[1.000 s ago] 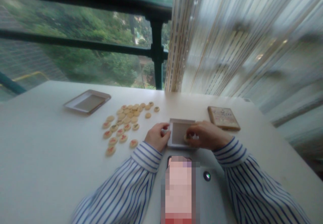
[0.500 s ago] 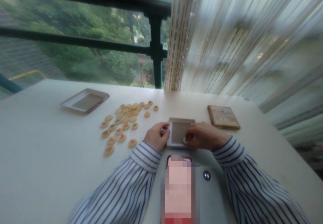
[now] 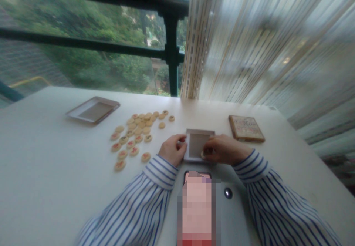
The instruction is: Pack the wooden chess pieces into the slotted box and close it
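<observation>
A small shallow open box (image 3: 189, 159) with a pale rim and a greyish floor lies on the white table. My left hand (image 3: 172, 150) is at its left wall, fingers curled with the tips against the edge. Over the box's right side is my right hand (image 3: 226, 149), closed in a pinch. Between its fingertips shows part of a round, pale xiangqi piece (image 3: 203, 154), low near the box's front right corner. Left of the box lie many loose wooden xiangqi pieces (image 3: 134, 151), some with red or dark characters up, others plain side up.
A shallow box lid or tray (image 3: 107, 117) lies at the back left. A closed flat wooden-coloured box (image 3: 246, 128) with writing sits at the right. Nearest me are a phone (image 3: 197, 174) and a dark round object (image 3: 228, 193). A window with green bars and a string curtain border the table (image 3: 55, 172).
Both hands stay in nearly the same place, and the piece remains in my right fingers. The view has shifted very slightly.
</observation>
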A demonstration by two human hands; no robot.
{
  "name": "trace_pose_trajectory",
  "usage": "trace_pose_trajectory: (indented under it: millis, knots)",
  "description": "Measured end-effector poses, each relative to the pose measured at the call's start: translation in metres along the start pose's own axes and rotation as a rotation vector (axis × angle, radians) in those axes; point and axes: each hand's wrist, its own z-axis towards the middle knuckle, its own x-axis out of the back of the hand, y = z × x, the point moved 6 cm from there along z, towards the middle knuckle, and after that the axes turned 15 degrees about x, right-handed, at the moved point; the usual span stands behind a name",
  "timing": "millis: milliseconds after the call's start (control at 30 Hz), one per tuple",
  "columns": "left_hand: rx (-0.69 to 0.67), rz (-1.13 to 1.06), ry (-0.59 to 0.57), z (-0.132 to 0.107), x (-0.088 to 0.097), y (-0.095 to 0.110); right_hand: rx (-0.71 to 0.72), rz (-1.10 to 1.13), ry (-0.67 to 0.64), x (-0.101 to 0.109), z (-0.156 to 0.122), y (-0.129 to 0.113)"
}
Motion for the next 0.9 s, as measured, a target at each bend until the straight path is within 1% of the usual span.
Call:
trace_pose_trajectory:
  millis: [367, 600, 767, 900]
  knots:
    - [-0.003, 0.027, -0.001, 0.0000, -0.0005, 0.0001, 0.007, -0.006, -0.001, -0.0015, 0.0002, 0.0015]
    - [0.009, 0.024, -0.015, 0.0015, -0.0016, -0.0013, -0.006, 0.041, -0.014, 0.0031, -0.0015, -0.0004]
    - [0.017, 0.036, -0.020, 0.0003, -0.0012, -0.0006, -0.007, 0.009, 0.003, 0.0061, -0.0055, 0.0024]
    - [0.017, 0.037, -0.021, -0.0009, -0.0007, -0.0005, 0.007, -0.006, 0.003, 0.0043, -0.0050, 0.0025]
